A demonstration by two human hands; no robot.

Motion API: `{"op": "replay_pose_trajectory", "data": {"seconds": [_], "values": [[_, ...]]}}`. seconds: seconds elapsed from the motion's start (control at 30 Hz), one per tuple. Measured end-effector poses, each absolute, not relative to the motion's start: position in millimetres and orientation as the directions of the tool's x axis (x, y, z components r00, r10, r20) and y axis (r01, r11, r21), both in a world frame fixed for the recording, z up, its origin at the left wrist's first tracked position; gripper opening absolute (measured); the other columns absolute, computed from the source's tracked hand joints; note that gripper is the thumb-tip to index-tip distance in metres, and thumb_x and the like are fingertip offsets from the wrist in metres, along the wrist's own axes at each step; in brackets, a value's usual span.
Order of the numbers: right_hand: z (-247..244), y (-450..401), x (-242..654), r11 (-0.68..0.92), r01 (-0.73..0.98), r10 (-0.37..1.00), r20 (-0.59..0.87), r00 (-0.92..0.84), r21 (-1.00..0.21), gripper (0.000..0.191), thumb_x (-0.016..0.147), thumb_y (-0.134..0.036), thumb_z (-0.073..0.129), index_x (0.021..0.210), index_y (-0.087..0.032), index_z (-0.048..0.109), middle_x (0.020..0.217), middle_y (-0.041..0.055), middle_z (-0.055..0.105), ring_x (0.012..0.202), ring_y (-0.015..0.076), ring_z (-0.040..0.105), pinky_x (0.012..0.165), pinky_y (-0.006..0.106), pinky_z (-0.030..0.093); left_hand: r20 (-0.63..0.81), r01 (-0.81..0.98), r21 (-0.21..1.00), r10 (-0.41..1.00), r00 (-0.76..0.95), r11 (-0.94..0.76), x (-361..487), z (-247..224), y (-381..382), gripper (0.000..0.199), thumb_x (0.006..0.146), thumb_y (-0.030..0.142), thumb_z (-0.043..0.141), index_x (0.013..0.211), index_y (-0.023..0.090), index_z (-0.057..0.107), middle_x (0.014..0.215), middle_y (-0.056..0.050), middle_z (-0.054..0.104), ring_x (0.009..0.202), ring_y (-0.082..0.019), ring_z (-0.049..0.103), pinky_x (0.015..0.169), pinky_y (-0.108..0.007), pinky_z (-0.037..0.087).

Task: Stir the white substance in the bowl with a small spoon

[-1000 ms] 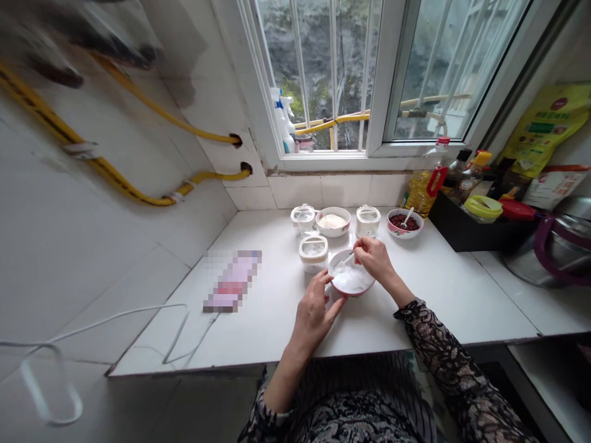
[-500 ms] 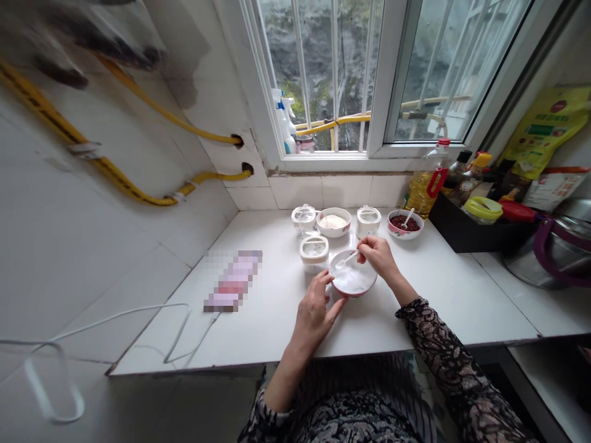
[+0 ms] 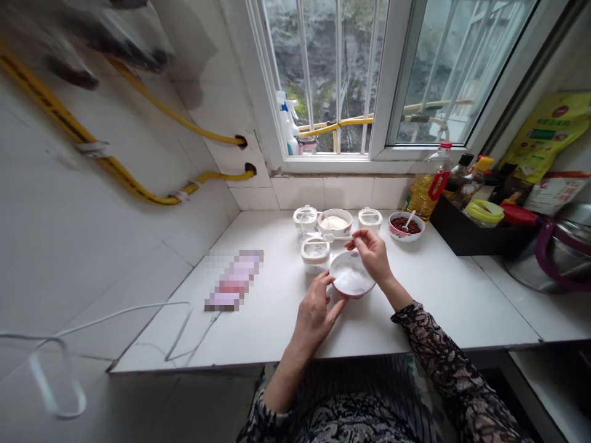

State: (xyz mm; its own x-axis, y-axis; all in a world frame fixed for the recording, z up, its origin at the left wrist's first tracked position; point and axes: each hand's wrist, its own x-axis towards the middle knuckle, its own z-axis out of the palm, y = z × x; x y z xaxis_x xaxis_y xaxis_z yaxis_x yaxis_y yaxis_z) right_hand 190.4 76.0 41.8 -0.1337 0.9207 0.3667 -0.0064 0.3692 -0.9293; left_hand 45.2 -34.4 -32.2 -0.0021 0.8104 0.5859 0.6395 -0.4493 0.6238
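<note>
I see spoon [image 3: 340,238] lifted clear of bowl [image 3: 354,296]; half second ago, tip was inside. Right hand [image 3: 373,255] pinches spoon, tip toward nine o'clock, near front jar [image 3: 316,262]. Left hand [image 3: 314,309] unmoved, thumb and fingers gripping bowl at eight o'clock. Bowl at jar's four o'clock.

Two hands [image 3: 316,314], three bowls [image 3: 343,258], three small lidded jars [image 3: 316,266], two clearly seen spoons [image 3: 328,237], one worktop [image 3: 249,335], one oil bottle [image 3: 421,192], one black box [image 3: 459,232], one yellow pouch [image 3: 545,135], one window [image 3: 339,74].
</note>
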Motion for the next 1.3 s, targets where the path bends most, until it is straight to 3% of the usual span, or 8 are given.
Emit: {"op": "replay_pose_trajectory", "data": {"seconds": [0.13,0.23,0.3,0.4,0.53,0.77,1.3], "values": [[40,68,181,0.699,0.256,0.714,0.639,-0.286,-0.667,0.011,0.093,-0.025,0.046,0.090,-0.023,0.056,0.081,0.0055,0.074,0.077,0.0199,0.069,0.091,0.041,0.050,0.592,0.630,0.625,0.806,0.003,-0.461,45,-31,-35,0.041,0.087,0.020,0.067,0.124,0.023,0.048,0.132,-0.013,0.057,0.113,-0.026,0.065,0.068,-0.030,0.065],[41,65,181,0.785,0.345,0.618,0.693,-0.372,-0.515,0.016,0.093,-0.019,0.043,0.087,-0.023,0.057,0.080,0.0049,0.074,0.076,0.0201,0.069,0.098,0.043,0.045,0.596,0.627,0.623,0.803,0.005,-0.467,45,-30,-35,0.042,0.087,0.020,0.066,0.124,0.023,0.048,0.131,-0.013,0.058,0.112,-0.025,0.066,0.068,-0.029,0.065],[43,65,185,0.760,0.352,0.648,0.685,-0.333,-0.547,0.014,0.093,-0.021,0.045,0.088,-0.022,0.058,0.081,0.0050,0.074,0.079,0.0201,0.070,0.097,0.041,0.046,0.598,0.631,0.620,0.802,0.005,-0.466,45,-29,-35,0.041,0.087,0.020,0.066,0.124,0.023,0.048,0.131,-0.013,0.058,0.113,-0.025,0.066,0.067,-0.029,0.065],[49,65,195,0.637,0.312,0.770,0.598,-0.223,-0.705,0.009,0.088,-0.023,0.050,0.087,-0.022,0.059,0.078,0.0044,0.073,0.078,0.0199,0.070,0.085,0.036,0.052,0.596,0.634,0.618,0.803,0.007,-0.465,45,-29,-35,0.041,0.086,0.019,0.067,0.123,0.023,0.049,0.131,-0.013,0.058,0.114,-0.026,0.065,0.067,-0.029,0.065],[53,69,209,0.451,0.261,0.892,0.423,-0.158,-0.853,0.008,0.076,-0.018,0.050,0.076,-0.021,0.058,0.060,-0.0004,0.065,0.057,0.0162,0.064,0.062,0.027,0.050,0.593,0.630,0.622,0.805,0.008,-0.465,45,-28,-36,0.041,0.086,0.019,0.067,0.122,0.022,0.049,0.132,-0.014,0.058,0.116,-0.026,0.064,0.068,-0.029,0.065],[45,68,203,0.391,0.360,0.913,0.306,-0.272,-0.847,0.009,0.065,-0.017,0.049,0.063,-0.021,0.057,0.048,-0.0034,0.058,0.047,0.0123,0.053,0.052,0.023,0.041,0.585,0.624,0.633,0.811,0.001,-0.458,45,-29,-36,0.039,0.087,0.021,0.066,0.122,0.022,0.050,0.133,-0.014,0.057,0.118,-0.027,0.063,0.069,-0.030,0.065],[47,79,209,0.143,0.086,0.968,0.121,-0.222,-0.986,0.008,0.059,-0.019,0.051,0.060,-0.019,0.059,0.044,-0.0021,0.059,0.043,0.0112,0.052,0.049,0.022,0.044,0.574,0.608,0.654,0.818,-0.012,-0.450,46,-31,-36,0.039,0.087,0.021,0.066,0.122,0.023,0.050,0.134,-0.014,0.057,0.118,-0.028,0.063,0.070,-0.032,0.065]]}}
